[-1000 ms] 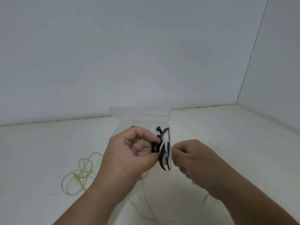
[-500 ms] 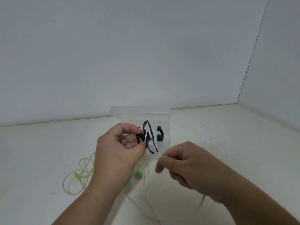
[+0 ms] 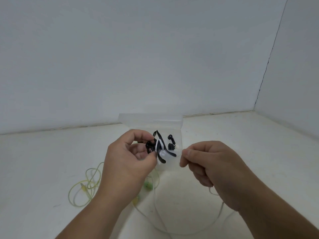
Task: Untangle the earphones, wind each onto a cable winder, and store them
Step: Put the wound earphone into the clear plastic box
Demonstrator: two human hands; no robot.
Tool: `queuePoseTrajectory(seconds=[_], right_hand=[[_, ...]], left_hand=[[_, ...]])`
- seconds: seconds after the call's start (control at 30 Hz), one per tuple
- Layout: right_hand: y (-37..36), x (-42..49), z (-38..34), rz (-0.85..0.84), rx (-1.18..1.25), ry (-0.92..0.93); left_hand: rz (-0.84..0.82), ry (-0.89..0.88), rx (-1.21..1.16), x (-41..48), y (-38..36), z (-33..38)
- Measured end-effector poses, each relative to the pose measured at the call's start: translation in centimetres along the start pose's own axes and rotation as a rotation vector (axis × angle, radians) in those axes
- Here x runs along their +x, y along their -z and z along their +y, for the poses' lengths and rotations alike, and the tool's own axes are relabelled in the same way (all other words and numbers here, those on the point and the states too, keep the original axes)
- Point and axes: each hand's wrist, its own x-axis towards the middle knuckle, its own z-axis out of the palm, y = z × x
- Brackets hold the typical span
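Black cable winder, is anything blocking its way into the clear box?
Nothing visible does. The left hand holds the black cable winder just in front of the open clear box; the right hand pinches its white cable.

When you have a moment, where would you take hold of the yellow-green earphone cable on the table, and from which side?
I would probably pinch the yellow-green earphone cable at its plug, coming down from above on the left. It lies flat in loose loops there, in the open, while its green earbuds sit just below the left hand.
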Motion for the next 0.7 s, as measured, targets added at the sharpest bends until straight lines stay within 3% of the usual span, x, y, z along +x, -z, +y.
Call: queuePoseTrajectory(seconds=[0.23, 0.47, 0.7], right_hand=[[-1.0, -0.5, 0.0, -0.288, -0.135, 0.063], [0.4, -0.1, -0.3, -0.016, 0.066, 0.206], [0.4, 0.0, -0.2, 0.032, 0.031, 0.23]], left_hand=[[-0.003, -0.116, 0.251, -0.8, -0.4, 0.0], [-0.147, -0.135, 0.26, -1.1, -0.4, 0.2], [-0.289, -0.06, 0.139, -1.6, -0.9, 0.8]])
